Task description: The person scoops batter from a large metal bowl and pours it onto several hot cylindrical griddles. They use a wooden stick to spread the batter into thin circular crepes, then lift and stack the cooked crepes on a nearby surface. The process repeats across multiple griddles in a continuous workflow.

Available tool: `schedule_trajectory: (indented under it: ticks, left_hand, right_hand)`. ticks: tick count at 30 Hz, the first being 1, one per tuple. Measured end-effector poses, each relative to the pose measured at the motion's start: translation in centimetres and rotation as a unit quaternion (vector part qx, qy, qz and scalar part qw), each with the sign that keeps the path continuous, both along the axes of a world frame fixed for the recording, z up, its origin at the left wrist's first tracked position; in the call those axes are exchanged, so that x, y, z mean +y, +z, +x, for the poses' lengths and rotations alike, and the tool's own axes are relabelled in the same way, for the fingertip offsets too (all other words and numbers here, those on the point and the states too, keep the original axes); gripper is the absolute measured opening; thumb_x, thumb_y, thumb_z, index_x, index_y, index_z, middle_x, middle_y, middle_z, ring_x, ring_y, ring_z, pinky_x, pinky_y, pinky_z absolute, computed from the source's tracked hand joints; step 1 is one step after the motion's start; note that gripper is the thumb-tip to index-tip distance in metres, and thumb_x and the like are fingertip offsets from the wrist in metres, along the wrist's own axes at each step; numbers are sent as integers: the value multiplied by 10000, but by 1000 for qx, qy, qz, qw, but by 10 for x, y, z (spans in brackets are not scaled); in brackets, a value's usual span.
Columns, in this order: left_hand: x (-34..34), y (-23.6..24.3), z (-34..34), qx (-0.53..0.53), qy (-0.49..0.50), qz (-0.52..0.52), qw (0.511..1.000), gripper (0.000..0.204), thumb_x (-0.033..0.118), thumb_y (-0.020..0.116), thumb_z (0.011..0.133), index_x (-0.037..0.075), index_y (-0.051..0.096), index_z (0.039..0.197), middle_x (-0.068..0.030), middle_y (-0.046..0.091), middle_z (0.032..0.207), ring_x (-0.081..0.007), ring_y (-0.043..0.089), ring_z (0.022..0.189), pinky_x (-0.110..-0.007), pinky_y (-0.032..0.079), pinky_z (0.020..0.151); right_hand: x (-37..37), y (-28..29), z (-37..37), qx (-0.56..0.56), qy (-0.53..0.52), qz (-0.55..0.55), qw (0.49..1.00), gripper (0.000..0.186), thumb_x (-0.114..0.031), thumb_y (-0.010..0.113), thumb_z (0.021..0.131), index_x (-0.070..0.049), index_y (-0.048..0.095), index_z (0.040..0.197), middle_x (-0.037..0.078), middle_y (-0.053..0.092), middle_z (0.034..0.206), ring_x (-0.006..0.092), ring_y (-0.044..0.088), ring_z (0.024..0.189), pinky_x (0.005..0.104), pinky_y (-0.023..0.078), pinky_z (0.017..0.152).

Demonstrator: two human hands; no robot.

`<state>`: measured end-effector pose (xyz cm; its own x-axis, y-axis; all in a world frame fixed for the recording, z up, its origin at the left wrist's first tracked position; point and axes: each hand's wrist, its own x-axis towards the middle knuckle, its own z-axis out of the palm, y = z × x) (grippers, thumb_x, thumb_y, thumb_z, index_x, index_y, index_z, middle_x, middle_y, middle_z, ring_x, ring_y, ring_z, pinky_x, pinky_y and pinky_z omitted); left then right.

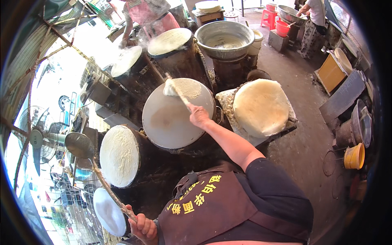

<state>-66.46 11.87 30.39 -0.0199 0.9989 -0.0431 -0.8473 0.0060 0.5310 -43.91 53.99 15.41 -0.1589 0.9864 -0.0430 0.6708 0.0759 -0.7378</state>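
Observation:
My right hand point(199, 116) is closed round a wooden stick point(182, 96) over a round griddle point(175, 130). At the stick's far end sits a white lump of batter point(170, 88), beside a patch of spread batter point(190, 87) on the griddle's far side. The rest of that griddle is bare, with a brown mark in its middle. Low on the left, my left hand point(145, 229) grips the handle of a long ladle point(79, 145). The ladle's dark round bowl is raised beside a batter-covered griddle point(119, 155).
A large flatbread point(261, 107) lies on a stand to the right. Steam rises from far griddles point(169, 41), where a co-worker in a pink apron point(149, 16) stands. A metal basin point(224, 38) stands behind. Another griddle point(109, 212) is near left; a fan point(36, 139) stands left.

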Motion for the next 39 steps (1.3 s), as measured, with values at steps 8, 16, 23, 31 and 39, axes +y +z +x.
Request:
schedule_trajectory:
  ticks: [8,16,23,31,39]
  left_hand:
    - [30,42,77,98,125,-16,987,523,263,514,970,216,288,1440,6,381,688,-67,367,472,-184,358,359]
    - [44,48,108,121,112,-30,986,546,253,577,940,202,328,1423,24,379,674,-54,367,477,-174,348,364]
    - [34,47,123,134,147,-29,980,567,243,590,934,161,315,1423,16,381,653,-59,359,470,-172,350,350]
    - [31,50,127,126,146,-43,980,567,240,593,932,165,315,1421,15,381,649,-61,355,452,-175,347,338]
    - [22,51,129,115,150,-39,981,565,235,591,933,168,314,1421,14,380,647,-62,351,443,-176,343,333]
  right_hand:
    - [46,-16,45,28,-3,43,999,511,-48,524,732,-146,548,1233,198,652,1025,358,629,965,422,504,856]
    - [36,5,2,17,144,24,989,491,-38,516,742,-162,568,1215,208,651,1002,373,631,945,428,509,835]
    - [71,-4,36,25,94,26,995,458,-34,510,764,-154,571,1202,211,642,1026,366,630,950,426,510,837]
    - [70,-15,27,115,239,54,963,480,-23,502,752,-165,606,1199,158,659,1055,300,640,974,352,502,863]
    - [71,2,18,13,239,24,971,519,2,569,746,-152,582,1241,146,677,986,244,658,924,356,506,818]
